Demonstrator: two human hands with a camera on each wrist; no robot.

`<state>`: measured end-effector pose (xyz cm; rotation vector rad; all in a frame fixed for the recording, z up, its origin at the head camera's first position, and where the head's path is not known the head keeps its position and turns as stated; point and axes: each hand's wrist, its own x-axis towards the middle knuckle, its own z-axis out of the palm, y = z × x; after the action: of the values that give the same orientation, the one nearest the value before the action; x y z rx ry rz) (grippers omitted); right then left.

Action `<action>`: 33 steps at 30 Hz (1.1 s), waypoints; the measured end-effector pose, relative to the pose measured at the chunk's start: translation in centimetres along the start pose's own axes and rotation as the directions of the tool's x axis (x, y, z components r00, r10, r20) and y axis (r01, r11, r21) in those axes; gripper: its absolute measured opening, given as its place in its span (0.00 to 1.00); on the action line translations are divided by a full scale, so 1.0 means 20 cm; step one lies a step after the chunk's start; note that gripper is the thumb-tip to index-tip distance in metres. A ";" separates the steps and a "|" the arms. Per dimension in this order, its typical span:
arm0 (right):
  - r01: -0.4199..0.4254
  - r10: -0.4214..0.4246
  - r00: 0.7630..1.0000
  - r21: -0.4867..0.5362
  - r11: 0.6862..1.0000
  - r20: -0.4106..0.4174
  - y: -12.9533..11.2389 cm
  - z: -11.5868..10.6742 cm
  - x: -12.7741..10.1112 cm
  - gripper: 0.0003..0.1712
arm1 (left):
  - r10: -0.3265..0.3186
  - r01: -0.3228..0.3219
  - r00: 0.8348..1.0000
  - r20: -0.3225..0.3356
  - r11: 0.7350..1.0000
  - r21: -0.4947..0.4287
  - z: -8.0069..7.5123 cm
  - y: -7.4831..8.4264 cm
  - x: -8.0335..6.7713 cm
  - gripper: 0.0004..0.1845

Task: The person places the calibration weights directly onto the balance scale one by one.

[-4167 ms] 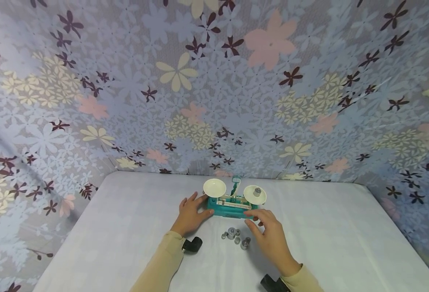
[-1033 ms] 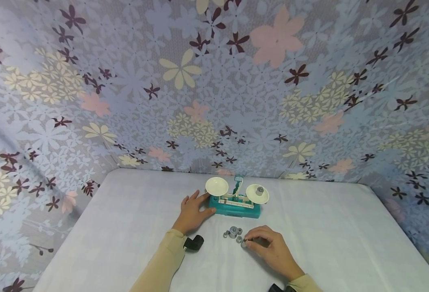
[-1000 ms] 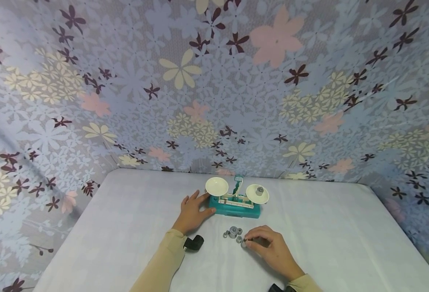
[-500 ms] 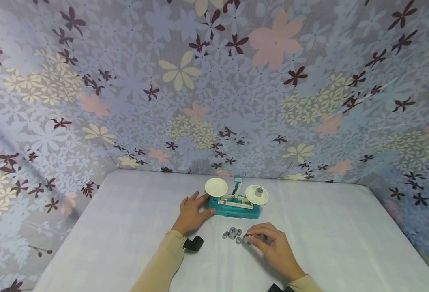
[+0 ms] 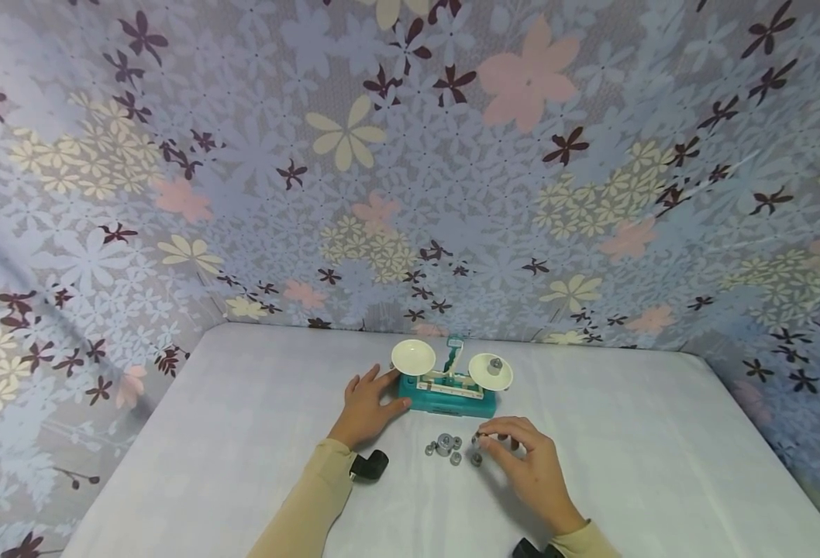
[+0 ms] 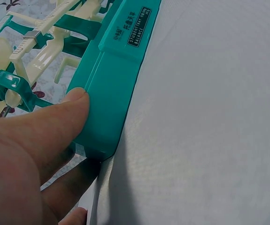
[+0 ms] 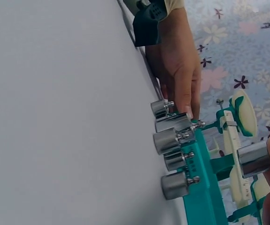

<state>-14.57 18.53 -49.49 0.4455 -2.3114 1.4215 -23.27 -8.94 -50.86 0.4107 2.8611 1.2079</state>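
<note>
A teal balance scale (image 5: 449, 392) with two cream pans stands mid-table. Its right pan (image 5: 483, 376) carries one metal weight (image 5: 494, 363); the left pan (image 5: 412, 356) is bare. My left hand (image 5: 371, 403) rests flat beside the scale's left end, thumb (image 6: 73, 105) pressed against the teal base (image 6: 113, 79). My right hand (image 5: 485, 442) hovers just in front of the scale and pinches a small shiny weight (image 7: 253, 159) between thumb and fingertips. Several loose weights (image 5: 445, 446) stand on the cloth left of that hand, seen as a row (image 7: 172, 140) in the right wrist view.
A white cloth covers the table (image 5: 242, 434), which is walled on three sides by flowered fabric (image 5: 410, 194). Black wrist cameras (image 5: 370, 466) sit on both forearms. Bare cloth lies to the left and right of the scale.
My right hand came down from the scale's front to the loose weights, pinched one and has lifted it slightly toward the scale. The left hand has stayed put.
</note>
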 end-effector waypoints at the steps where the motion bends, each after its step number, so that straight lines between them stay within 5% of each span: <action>1: 0.000 0.000 1.000 0.001 1.000 -0.007 0.00 0.00 0.00 0.08 | 0.000 0.000 1.000 0.000 1.000 0.000 0.00 0.00 0.00 0.34; 8: 0.036 -0.038 0.997 -0.034 0.999 -0.062 -0.04 0.00 0.02 0.12 | 0.007 -0.007 1.000 0.000 1.000 -0.008 0.00 0.00 0.00 0.34; 20: 0.081 -0.087 0.989 -0.054 0.995 -0.117 -0.28 -0.04 0.11 0.12 | 0.009 -0.009 1.000 -0.001 1.000 -0.004 0.00 0.00 0.00 0.34; 33: 0.070 -0.084 0.980 -0.083 0.994 -0.180 -0.21 -0.04 0.19 0.11 | 0.008 -0.008 1.000 0.003 1.000 0.001 0.00 -0.01 0.00 0.34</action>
<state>-15.77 17.10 -44.14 0.3614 -2.1694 1.2764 -23.21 -9.04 -50.96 0.4239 2.8602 1.2065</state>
